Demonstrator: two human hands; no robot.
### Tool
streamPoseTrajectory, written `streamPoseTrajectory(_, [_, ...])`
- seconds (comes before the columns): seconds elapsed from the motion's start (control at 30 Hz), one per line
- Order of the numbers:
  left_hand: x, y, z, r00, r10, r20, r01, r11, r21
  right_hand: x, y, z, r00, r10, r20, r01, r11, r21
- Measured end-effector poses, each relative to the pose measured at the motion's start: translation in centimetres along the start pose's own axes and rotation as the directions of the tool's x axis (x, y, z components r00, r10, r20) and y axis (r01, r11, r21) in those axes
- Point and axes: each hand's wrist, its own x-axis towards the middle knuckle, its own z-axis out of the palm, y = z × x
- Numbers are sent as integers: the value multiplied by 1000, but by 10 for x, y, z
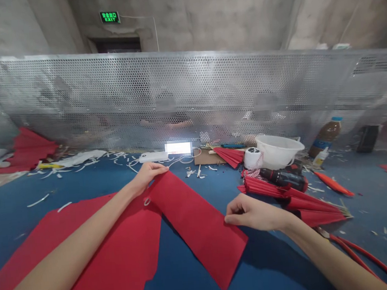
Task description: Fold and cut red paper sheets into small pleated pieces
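A long red rectangular sheet [196, 220] slants across the middle of the view, held at a tilt over the blue tabletop. My left hand [149, 171] pinches its far end between thumb and fingers. On the sheet's right edge, nearer the low end, my right hand [241, 215] is closed with thumb and fingers together. Whether the sheet is paper or cloth I cannot tell. Larger flat red sheets [121, 253] lie under my left forearm, partly hidden by it. A small pale ring [146, 202] shows on my left hand's side.
Folded red pleated pieces [305, 201] lie at right, beside a black power tool [285, 179] and red-handled pliers [359, 248]. Behind stand a white tub [277, 149] and a brown-filled bottle [326, 137]. White scraps [83, 158] litter the blue table before a perforated metal screen [188, 83].
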Motion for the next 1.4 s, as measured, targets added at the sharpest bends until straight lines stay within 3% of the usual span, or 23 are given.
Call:
streamPoseTrajectory(0.27, [5,8,-19,992,27,-125,-26,1000,9,-11,4,-15,998,6,59,-8,999,32])
streamPoseTrajectory(0.37, [10,8,-22,986,24,-163,-21,1000,18,-21,9,-27,974,20,228,-41,995,87])
streamPoseTrajectory(0.43, [14,8,-22,967,48,-251,-49,999,2,-27,12,-32,910,27,413,-82,990,116])
streamPoseTrajectory(0.5, [15,8,-19,932,78,-355,-90,996,-17,-28,14,-32,855,27,518,-120,982,147])
streamPoseTrajectory(0.53, [14,8,-15,917,84,-389,-101,995,-23,-26,13,-30,864,22,504,-127,976,175])
streamPoseTrajectory(0.6, [8,8,-1,905,75,-418,-96,995,-29,-18,12,-22,935,9,354,-99,967,236])
streamPoseTrajectory(0.67, [0,6,20,912,42,-407,-63,997,-38,-7,9,-9,998,-2,66,-16,962,274])
streamPoseTrajectory(0.73, [-8,3,41,927,-20,-375,-2,998,-58,2,6,5,988,-3,-152,39,971,235])
streamPoseTrajectory(0.77, [-11,1,49,930,-53,-364,29,997,-71,5,4,12,960,-12,-279,61,984,166])
streamPoseTrajectory(0.83, [-15,-1,58,938,-132,-322,102,989,-110,8,2,23,837,-127,-532,36,983,-177])
streamPoseTrajectory(0.9, [-15,-2,58,944,-207,-256,174,974,-146,9,1,30,709,-286,-644,-75,878,-473])
streamPoseTrajectory(0.97, [-12,-2,49,947,-266,-181,239,958,-157,9,1,33,673,-384,-632,-148,767,-624])
streamPoseTrajectory(1.07, [-7,-1,31,936,-344,-70,335,935,-120,12,4,36,759,-395,-518,-130,687,-715])
streamPoseTrajectory(1.17, [-4,2,20,922,-386,35,387,919,-76,18,8,40,824,-368,-431,-89,668,-739])
streamPoseTrajectory(1.4, [-12,16,29,896,-371,243,396,916,-65,35,12,46,847,-339,-409,-58,707,-705])
